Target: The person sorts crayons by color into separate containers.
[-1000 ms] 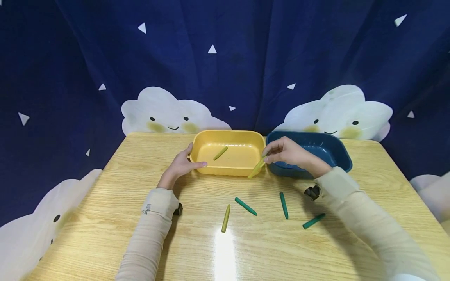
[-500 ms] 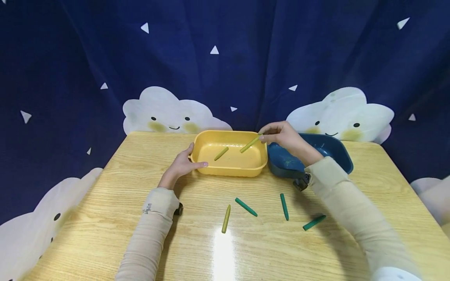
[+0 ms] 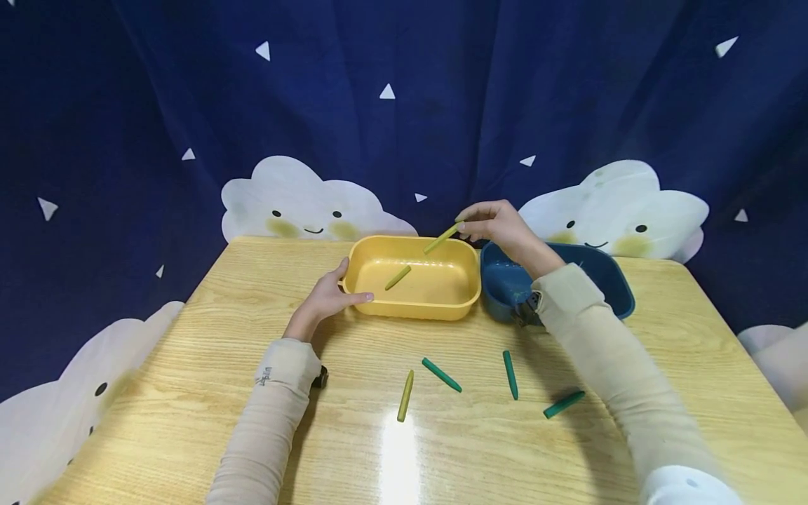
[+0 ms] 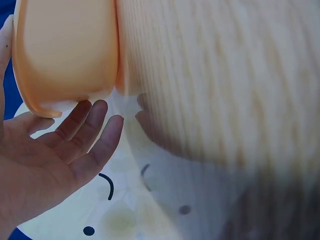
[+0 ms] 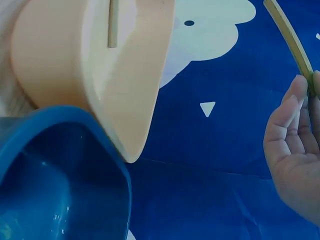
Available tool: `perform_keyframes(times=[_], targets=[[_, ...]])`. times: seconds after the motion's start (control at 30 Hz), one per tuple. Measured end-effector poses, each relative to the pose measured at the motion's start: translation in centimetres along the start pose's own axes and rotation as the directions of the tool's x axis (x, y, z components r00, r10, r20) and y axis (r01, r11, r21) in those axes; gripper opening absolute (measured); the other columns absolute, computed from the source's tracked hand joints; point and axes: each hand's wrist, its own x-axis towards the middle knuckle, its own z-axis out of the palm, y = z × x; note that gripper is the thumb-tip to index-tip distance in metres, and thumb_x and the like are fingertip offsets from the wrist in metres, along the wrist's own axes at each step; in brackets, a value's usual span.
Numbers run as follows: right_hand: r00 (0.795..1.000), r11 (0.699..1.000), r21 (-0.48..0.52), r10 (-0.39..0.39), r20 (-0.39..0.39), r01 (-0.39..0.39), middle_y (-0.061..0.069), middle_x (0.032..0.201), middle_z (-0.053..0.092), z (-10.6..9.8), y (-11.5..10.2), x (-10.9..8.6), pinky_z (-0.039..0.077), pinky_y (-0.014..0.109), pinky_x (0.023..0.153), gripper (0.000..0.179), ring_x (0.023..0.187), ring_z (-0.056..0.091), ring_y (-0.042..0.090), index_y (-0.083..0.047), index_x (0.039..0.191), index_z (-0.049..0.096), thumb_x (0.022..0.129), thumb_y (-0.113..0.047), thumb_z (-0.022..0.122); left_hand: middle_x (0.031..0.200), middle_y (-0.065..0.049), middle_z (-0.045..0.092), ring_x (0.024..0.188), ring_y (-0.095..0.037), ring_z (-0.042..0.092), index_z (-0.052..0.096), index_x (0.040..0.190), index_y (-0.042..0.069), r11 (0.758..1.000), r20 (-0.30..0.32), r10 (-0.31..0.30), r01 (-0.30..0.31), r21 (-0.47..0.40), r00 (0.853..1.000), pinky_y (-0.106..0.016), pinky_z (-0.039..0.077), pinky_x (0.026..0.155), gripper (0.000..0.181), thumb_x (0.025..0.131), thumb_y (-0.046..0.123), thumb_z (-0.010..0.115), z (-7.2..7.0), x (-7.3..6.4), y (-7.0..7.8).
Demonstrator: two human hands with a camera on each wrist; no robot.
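Note:
My left hand (image 3: pixel 328 294) holds the left end of a yellow plastic bin (image 3: pixel 413 308). Its thumb lies over the front corner of the rim, and in the left wrist view the fingers (image 4: pixel 92 125) meet the outside of the end wall. Above the bin's back right corner, my right hand (image 3: pixel 495 226) pinches one end of a yellow crayon (image 3: pixel 442 238), whose free end slants down to the left. Another yellow crayon (image 3: pixel 398 278) lies inside the bin. The right wrist view shows the held crayon (image 5: pixel 290 37) between thumb and fingers.
A dark blue bin (image 3: pixel 596 273) stands right beside the yellow one, partly behind my right forearm. On the wooden table (image 3: pixel 252 393) in front lie a yellow crayon (image 3: pixel 405 396) and three green crayons, one green crayon (image 3: pixel 564 405) nearest the right sleeve. A patterned blue curtain (image 3: pixel 429 119) hangs behind.
My right hand has moved up, back and left with the yellow crayon, from the bins' adjoining front edges to over the yellow bin's back right. The left hand stays in place.

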Motion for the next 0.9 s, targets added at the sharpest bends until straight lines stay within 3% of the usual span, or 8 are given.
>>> perform_keyframes(times=[0.27,0.37,0.5,0.77,0.9], targets=[[0.998,0.990,0.130,0.058,-0.025,-0.054,0.001,0.076,0.066,0.0,-0.5,2.1,0.052,0.024,0.061,0.017,0.068,0.063,0.013,0.006,0.099,0.065,0.083,0.001,0.065,0.150,-0.017,0.018,0.132,-0.029,0.028,0.005,0.147,0.003,1.000,0.003,-0.009,0.009,0.025,1.000,-0.042,0.026,0.107,0.104,0.076,0.032,0.076,-0.1,0.0,-0.2],[0.997,0.982,0.178,0.068,-0.038,-0.060,0.001,0.076,0.066,-0.1,-0.6,2.8,0.051,0.022,0.059,0.009,0.066,0.063,0.013,-0.002,0.090,0.069,0.083,0.001,0.064,0.152,-0.015,0.014,0.135,-0.028,0.022,0.005,0.147,0.004,0.999,0.012,-0.007,0.006,0.035,1.000,-0.043,0.025,0.108,0.104,0.076,0.034,0.075,-0.2,0.0,-0.2],[0.997,0.977,0.207,0.068,-0.046,-0.057,0.002,0.076,0.066,-0.2,-0.6,3.7,0.050,0.021,0.058,0.013,0.066,0.062,0.014,-0.010,0.081,0.071,0.082,0.002,0.065,0.152,-0.013,0.013,0.135,-0.028,0.021,0.005,0.147,0.004,1.000,0.015,-0.012,0.011,0.028,1.000,-0.043,0.025,0.107,0.106,0.075,0.035,0.075,-0.3,0.0,-0.2],[0.997,0.978,0.198,0.069,-0.037,-0.060,0.002,0.079,0.065,0.1,-0.2,5.4,0.051,0.022,0.061,0.009,0.069,0.062,0.014,-0.005,0.091,0.069,0.083,-0.002,0.065,0.150,-0.018,0.017,0.125,-0.030,0.039,0.006,0.146,-0.001,1.000,-0.002,0.030,-0.030,-0.005,1.000,-0.039,0.035,0.102,0.104,0.075,0.026,0.077,0.0,0.0,-0.1],[0.996,0.973,0.217,0.087,-0.014,-0.081,0.001,0.080,0.065,0.6,0.1,5.9,0.051,0.023,0.063,0.022,0.070,0.062,0.014,0.006,0.105,0.062,0.084,-0.002,0.064,0.149,-0.021,0.018,0.127,-0.031,0.037,0.005,0.145,-0.003,0.999,0.000,0.043,-0.043,0.008,0.999,-0.040,0.032,0.104,0.103,0.076,0.025,0.076,0.2,-0.2,0.0]])
